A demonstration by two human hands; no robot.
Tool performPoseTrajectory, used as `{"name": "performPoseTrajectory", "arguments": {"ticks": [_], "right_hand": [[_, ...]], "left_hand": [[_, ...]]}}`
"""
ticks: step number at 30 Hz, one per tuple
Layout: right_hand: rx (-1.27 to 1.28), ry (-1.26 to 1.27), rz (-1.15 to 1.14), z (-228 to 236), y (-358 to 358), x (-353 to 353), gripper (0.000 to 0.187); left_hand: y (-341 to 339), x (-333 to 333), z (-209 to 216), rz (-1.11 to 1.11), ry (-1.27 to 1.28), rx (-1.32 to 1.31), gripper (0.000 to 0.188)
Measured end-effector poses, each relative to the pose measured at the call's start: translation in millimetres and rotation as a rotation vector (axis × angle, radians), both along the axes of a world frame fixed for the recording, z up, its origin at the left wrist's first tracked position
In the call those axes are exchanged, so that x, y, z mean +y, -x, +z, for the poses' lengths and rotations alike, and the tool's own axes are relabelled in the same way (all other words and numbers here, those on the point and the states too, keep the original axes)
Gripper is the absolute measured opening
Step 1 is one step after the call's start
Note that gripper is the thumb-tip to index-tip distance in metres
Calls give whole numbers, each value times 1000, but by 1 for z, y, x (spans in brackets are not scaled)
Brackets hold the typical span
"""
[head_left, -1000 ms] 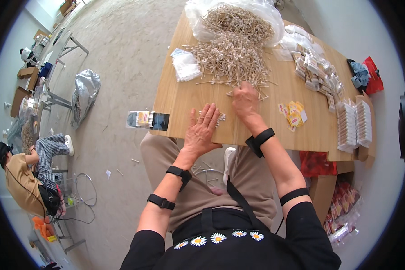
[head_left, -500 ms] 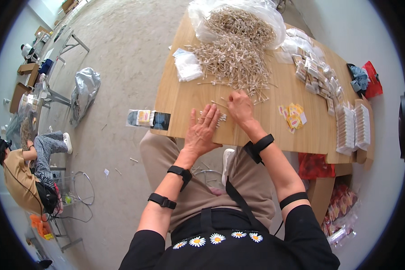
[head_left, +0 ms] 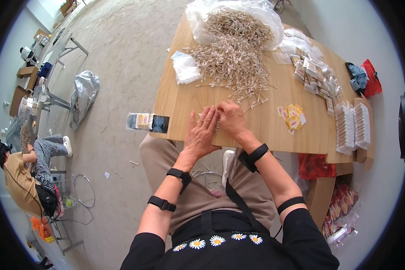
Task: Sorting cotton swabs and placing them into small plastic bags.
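Note:
My left hand (head_left: 201,135) lies flat on the wooden table near its front edge, fingers stretched forward and thumb apart. Between the two hands a few white-tipped cotton swabs (head_left: 218,122) show, partly covered by my fingers. Close against the left fingertips, my right hand (head_left: 232,119) is bent with its fingers pinched together at these swabs; its fingertips are mostly hidden. Just beyond the hands spreads a big loose heap of cotton swabs (head_left: 231,60) with thin brownish sticks, spilling from a clear plastic bag (head_left: 198,18).
Clear bags (head_left: 186,69) lie left of the heap. A filled swab pack (head_left: 145,120) overhangs the left edge. Yellow-and-white cards (head_left: 293,116), packed swab boxes (head_left: 317,76) and upright stacked packs (head_left: 345,128) are to the right. Another person (head_left: 24,175) sits far left.
My right hand has moved left and slightly nearer me, from the edge of the swab heap to the left hand's fingertips. The left hand stays nearly in place.

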State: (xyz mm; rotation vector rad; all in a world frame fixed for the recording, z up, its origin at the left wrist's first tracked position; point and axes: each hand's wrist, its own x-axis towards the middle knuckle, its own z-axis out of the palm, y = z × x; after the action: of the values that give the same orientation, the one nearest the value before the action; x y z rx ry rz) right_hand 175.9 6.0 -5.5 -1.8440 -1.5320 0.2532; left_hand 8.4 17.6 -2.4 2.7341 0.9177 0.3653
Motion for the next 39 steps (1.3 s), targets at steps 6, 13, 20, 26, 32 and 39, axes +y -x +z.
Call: {"name": "performPoseTrajectory", "arguments": {"ticks": [6,13,20,26,32,39], "right_hand": [[-201,13,-232,18,-49,-30,8],[-304,97,-158,-3,-65,-25,5],[-280,53,-71,3,3,9,5],[-117,39,-149,10,-22,-6,14],[-253,304,-588,23,-80,-48,28],[37,319,-491,-3,-55,14,35]], "left_hand": [[1,-1,2,-6,11,-14,125],[-1,-2,0,8,-9,-3,123],[-2,-3,1,-1,-44,77,125],[2,-1,-1,11,-3,54,125],[4,-1,-1,8,-46,16,124],[0,-4,-3,18,-74,20,121]]}}
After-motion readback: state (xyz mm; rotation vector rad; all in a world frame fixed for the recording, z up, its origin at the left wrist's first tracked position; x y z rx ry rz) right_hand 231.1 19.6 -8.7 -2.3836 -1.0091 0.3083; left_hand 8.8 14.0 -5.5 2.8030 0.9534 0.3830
